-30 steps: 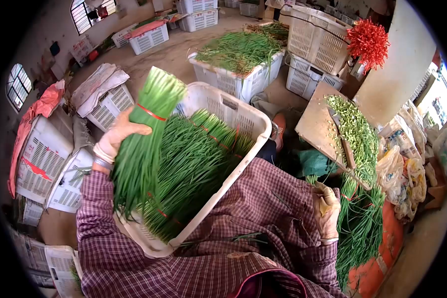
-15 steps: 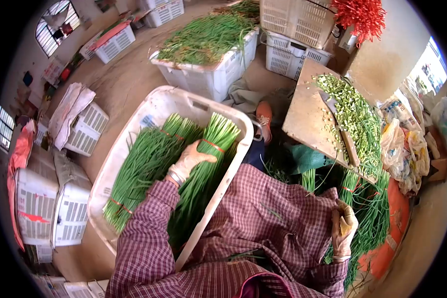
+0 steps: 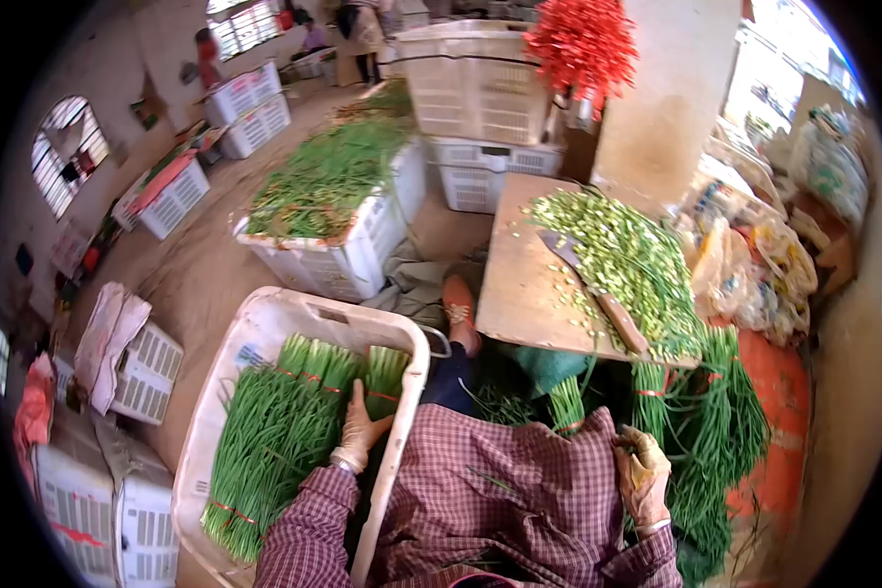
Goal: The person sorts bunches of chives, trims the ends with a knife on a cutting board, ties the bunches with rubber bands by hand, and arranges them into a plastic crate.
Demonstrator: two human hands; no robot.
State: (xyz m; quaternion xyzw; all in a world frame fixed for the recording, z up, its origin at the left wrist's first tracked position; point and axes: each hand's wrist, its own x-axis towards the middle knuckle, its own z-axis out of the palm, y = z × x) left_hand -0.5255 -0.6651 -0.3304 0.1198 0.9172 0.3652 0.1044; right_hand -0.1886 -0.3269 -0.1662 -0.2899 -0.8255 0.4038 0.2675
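Note:
My left hand (image 3: 361, 431), gloved, is inside a white plastic crate (image 3: 188, 461). Its fingers are stretched along the right side of the chive bundles, with the thumb apart. These green bundles (image 3: 274, 431) lie side by side, tied with red bands. Another bundle (image 3: 387, 377) sits lower, right of my fingers. My right hand (image 3: 645, 480), also gloved, is closed at the raised edge of the plaid apron (image 3: 519, 470) over my lap. More tied chives (image 3: 710, 431) hang or stand just beyond that hand.
A board (image 3: 519, 284) holds chopped greens (image 3: 622, 255) and a knife (image 3: 598, 294). A crate of loose greens (image 3: 328, 260) stands ahead, near stacked crates (image 3: 475, 88). Plastic bags (image 3: 755, 265) lie at right; covered crates (image 3: 147, 372) stand at left. People (image 3: 363, 34) are far back.
The view has shifted upward and right. The bright bundle under my left hand now lies against the others at left, and the hand has moved to its right side, uncovering a lower bundle.

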